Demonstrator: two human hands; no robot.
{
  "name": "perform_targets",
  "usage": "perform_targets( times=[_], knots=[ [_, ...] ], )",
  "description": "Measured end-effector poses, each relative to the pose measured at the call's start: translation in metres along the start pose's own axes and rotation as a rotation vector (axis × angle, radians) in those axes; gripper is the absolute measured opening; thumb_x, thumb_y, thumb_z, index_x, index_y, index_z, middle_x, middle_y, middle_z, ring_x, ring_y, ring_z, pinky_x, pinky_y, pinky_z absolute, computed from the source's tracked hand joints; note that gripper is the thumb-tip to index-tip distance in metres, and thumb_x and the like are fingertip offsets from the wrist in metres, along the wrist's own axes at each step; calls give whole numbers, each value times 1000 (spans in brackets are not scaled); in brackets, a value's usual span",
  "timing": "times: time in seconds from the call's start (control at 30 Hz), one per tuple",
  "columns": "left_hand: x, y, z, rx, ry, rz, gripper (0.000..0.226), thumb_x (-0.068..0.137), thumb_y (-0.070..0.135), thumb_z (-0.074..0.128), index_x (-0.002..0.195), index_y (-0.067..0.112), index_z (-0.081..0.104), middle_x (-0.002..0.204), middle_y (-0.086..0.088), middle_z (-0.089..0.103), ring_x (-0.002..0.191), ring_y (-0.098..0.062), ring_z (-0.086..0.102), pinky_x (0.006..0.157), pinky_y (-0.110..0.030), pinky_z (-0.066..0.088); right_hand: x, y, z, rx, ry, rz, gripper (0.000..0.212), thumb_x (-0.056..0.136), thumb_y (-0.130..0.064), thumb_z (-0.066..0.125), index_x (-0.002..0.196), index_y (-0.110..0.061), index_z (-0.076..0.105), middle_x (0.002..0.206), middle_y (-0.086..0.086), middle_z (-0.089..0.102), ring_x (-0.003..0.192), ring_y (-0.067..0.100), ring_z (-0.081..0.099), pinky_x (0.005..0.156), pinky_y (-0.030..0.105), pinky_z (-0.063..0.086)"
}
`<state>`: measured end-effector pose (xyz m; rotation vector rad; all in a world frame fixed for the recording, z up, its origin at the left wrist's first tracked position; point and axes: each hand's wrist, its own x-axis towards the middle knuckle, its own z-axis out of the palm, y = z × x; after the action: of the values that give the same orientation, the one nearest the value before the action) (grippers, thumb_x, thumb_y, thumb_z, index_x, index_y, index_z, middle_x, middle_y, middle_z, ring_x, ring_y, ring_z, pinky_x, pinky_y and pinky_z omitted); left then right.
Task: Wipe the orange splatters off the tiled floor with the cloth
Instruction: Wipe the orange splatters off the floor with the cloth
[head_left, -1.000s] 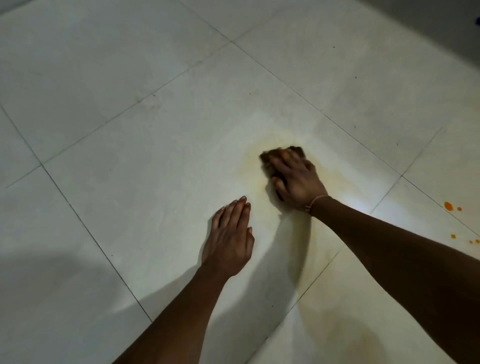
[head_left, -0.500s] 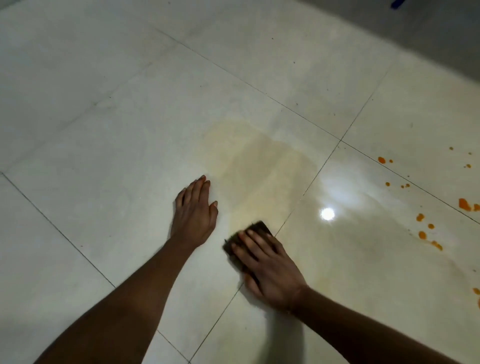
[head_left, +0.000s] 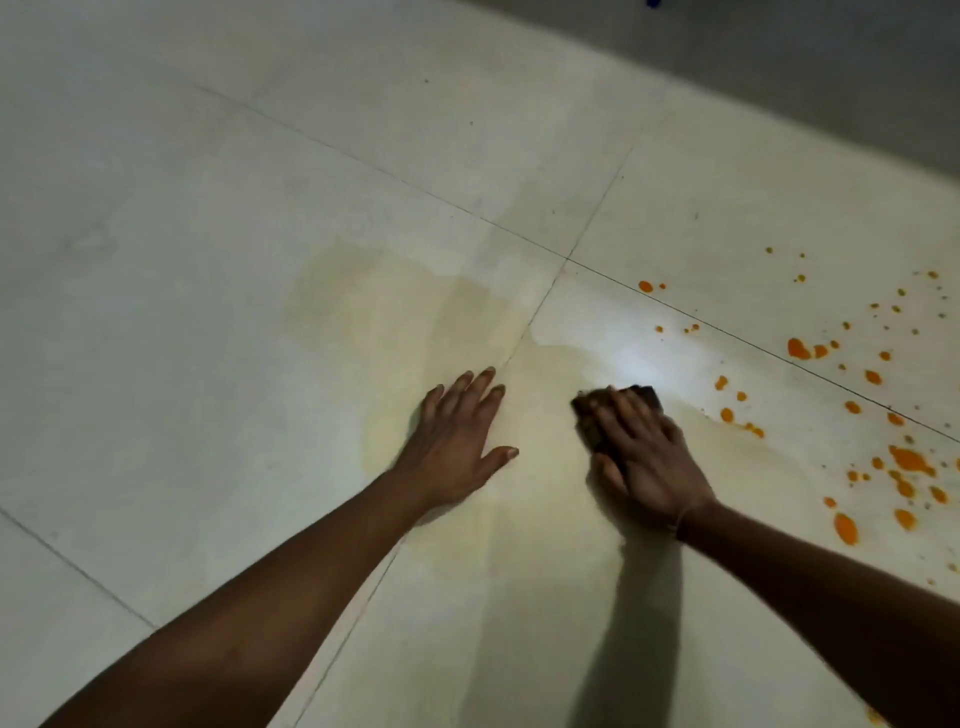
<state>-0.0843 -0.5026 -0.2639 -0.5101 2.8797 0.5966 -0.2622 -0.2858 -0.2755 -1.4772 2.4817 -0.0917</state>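
The right hand (head_left: 649, 457) lay flat on the dark cloth (head_left: 597, 415), fingers together, pressing it to the floor (head_left: 208, 260) just right of a grout line. The left hand (head_left: 457, 441) rested palm-down beside it, fingers spread, holding nothing. Orange splatters (head_left: 906, 460) dotted the tiles to the right, near the cloth.

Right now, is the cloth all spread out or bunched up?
Bunched up: the dark brown cloth is a small wad under the right hand, pressed on the tiled floor.

The right hand (head_left: 644, 457) covers most of the dark cloth (head_left: 592, 415). Orange splatters (head_left: 906, 460) run off the right edge; a blue object (head_left: 653, 3) is cut off at the far edge.
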Motion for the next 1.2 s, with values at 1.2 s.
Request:
perform_targets(
  times=[1.2],
  knots=[
    [63,122,-8,486,-587,94,162,44,30,97,147,29,-27,151,-2,-42,145,-41,-19,111,-54,31,-8,111,-19,122,113,340,71,87,-50,26,153,-26,21,161,4,18,148,22,11,117,44,15]
  ],
)
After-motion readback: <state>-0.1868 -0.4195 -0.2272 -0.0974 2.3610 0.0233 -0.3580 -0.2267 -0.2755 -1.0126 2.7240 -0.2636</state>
